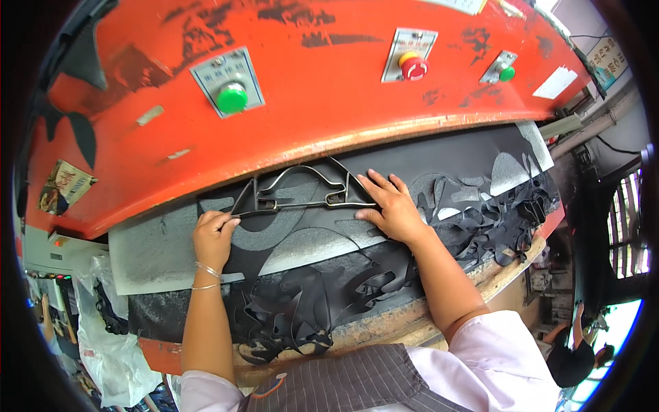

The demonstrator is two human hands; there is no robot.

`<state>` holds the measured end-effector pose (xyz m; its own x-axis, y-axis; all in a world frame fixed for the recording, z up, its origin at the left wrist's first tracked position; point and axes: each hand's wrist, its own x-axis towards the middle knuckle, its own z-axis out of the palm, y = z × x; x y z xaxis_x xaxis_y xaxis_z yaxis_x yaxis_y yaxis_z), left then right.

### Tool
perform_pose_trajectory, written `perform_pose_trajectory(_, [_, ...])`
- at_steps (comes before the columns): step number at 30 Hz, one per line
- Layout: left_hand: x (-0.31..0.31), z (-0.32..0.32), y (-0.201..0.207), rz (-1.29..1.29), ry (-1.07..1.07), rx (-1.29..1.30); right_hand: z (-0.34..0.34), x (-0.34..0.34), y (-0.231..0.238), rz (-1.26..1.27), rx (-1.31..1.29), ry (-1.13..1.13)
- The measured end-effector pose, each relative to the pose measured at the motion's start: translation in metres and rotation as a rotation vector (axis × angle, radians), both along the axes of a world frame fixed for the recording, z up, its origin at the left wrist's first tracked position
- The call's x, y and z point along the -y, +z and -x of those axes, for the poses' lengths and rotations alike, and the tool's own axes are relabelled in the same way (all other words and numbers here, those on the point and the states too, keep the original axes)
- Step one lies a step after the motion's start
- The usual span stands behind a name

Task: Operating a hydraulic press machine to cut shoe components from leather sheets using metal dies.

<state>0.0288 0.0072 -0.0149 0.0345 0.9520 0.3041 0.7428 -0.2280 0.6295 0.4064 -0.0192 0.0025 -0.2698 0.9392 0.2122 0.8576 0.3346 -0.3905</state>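
Observation:
A steel-strip cutting die (302, 204) with an arched middle and pointed ends lies on a black sheet of leather-like material (446, 156) under the front of a red press. My left hand (211, 239) pinches the left tip of the die between thumb and fingers. Over its right tip rests my right hand (392, 209), fingers spread on the sheet, with the die's corner between thumb and fingers. Curved cut-outs in the sheet expose a pale grey cutting board (147, 250) beneath.
The red press body (309, 89) rises just beyond the die, with a green button (232, 99), a red knob (414, 67) and a smaller green button (506, 73). Tangled black scraps (295, 309) hang along the near edge. A clear plastic bag (113, 350) hangs at left. Another person (573, 360) is at right.

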Motion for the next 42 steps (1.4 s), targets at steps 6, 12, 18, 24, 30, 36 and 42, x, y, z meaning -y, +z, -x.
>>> perform_pose_trajectory(6, [0.041, -0.041, 0.052, -0.131, 0.116, 0.306, -0.06, -0.008, 0.08, -0.501, -1.193, -0.411])
perform_pose_trajectory(12, [0.072, -0.116, 0.16, -0.923, -0.141, -0.019, -0.115, -0.033, 0.157, -1.074, -1.357, -0.673])
perform_pose_trajectory(18, [0.092, -0.128, 0.173, -0.709, -0.173, -0.19, -0.14, 0.001, 0.142, -0.913, -1.051, -0.621])
perform_pose_trajectory(24, [0.214, -0.091, 0.09, -0.037, -0.341, -0.079, -0.058, 0.144, 0.051, -0.005, -0.592, -0.259])
perform_pose_trajectory(30, [0.32, -0.078, 0.035, 0.029, -0.266, -0.071, 0.059, 0.259, 0.033, 0.075, -0.124, 0.498])
perform_pose_trajectory(36, [0.327, -0.093, 0.032, -0.056, -0.142, -0.146, 0.089, 0.278, 0.008, -0.086, 0.054, 0.403])
perform_pose_trajectory(42, [0.305, -0.084, 0.042, 0.039, -0.237, -0.08, 0.082, 0.258, 0.026, 0.146, 0.105, 0.493])
